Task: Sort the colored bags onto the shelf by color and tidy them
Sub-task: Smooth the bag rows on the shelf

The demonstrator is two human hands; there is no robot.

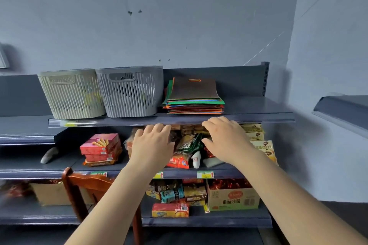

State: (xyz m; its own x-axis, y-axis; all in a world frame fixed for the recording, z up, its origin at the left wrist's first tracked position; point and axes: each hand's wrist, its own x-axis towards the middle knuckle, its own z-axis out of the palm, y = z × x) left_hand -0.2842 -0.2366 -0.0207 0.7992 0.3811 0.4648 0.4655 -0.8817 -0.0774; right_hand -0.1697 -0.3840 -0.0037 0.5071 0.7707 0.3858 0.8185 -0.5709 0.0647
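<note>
A flat stack of colored bags [194, 97] lies on the top shelf [258, 114], right of the baskets; a dark brown bag with an orange handle is on top, with green, orange, blue and red edges below. My left hand [153, 143] and my right hand [225, 137] are both raised just below the top shelf's front edge, palms down, fingers loosely spread, holding nothing. The stack sits above and behind them, untouched.
A beige basket [71, 93] and a grey basket [131, 91] stand left of the stack. Snack packets [187, 145] and pink boxes [101, 148] fill the middle shelf, cartons [233, 197] the lower one. A wooden chair back [87, 187] stands in front at lower left.
</note>
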